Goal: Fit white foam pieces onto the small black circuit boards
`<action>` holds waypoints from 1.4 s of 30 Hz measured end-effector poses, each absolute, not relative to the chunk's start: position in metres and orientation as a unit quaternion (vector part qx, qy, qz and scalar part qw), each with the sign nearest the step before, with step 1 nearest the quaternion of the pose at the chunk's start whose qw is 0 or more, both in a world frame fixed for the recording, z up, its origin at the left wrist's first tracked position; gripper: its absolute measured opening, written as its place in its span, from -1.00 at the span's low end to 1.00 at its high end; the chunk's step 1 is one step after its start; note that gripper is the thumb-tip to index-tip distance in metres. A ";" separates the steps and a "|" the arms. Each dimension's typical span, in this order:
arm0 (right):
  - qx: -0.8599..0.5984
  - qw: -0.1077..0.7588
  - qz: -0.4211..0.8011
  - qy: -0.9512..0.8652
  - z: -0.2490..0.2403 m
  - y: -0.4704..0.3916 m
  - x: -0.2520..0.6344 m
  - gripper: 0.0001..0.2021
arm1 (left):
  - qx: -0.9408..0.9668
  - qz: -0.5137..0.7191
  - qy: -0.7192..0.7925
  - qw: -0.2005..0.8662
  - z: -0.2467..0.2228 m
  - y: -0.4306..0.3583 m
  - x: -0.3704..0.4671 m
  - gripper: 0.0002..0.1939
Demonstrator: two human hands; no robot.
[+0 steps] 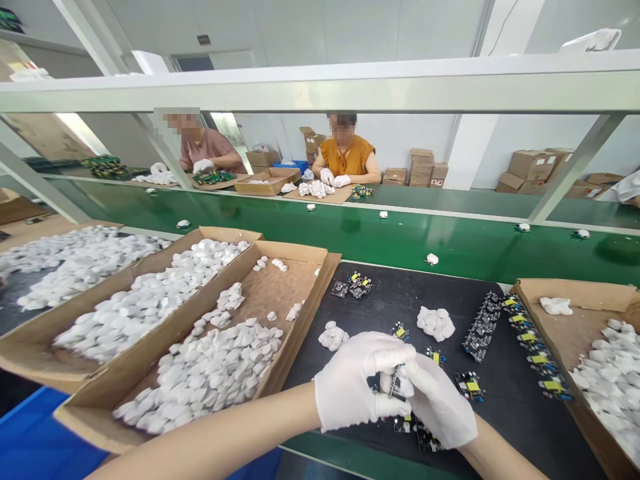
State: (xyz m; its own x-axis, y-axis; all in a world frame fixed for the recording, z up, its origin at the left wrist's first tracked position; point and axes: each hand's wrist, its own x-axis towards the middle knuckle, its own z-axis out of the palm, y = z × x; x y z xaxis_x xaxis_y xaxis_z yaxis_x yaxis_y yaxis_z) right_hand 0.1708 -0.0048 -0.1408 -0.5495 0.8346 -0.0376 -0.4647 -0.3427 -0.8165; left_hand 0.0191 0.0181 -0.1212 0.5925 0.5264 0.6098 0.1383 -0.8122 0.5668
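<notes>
Bare forearms reach in from the bottom of the view to a worker's white-gloved hands, the left hand pinching a small circuit board edge-on between thumb and fingers above a black mat. The right hand curls in against the same board from the other side; whether it also grips cannot be told. Loose boards with yellow blocks lie around and below the gloves, while a small heap of white pieces sits just beyond them. At right, a slanting row of dark boards stands beside a line of yellow-blocked boards. Cardboard trays holding more white pieces flank the mat on both sides. Beyond it, white-topped items dot a green belt. Across the belt, beneath a pale rail, two gloved co-workers, one in an orange top, sit near stacked cartons.
</notes>
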 end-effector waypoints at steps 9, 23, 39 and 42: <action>-0.200 0.414 0.791 -0.404 -0.135 -0.006 0.172 -0.74 | 0.819 0.408 0.242 0.324 -0.128 0.019 0.008 -0.51; -0.230 0.407 0.745 -0.476 -0.135 -0.004 0.172 -0.65 | 0.855 0.440 0.229 0.154 -0.129 0.018 0.014 -0.54; -0.282 0.423 0.669 -0.542 -0.135 0.001 0.170 -0.59 | 0.911 0.296 0.246 0.145 -0.123 0.018 0.015 -0.66; -0.313 0.427 0.646 -0.550 -0.140 0.000 0.169 -0.58 | 0.909 0.303 0.233 0.167 -0.125 0.019 0.016 -0.62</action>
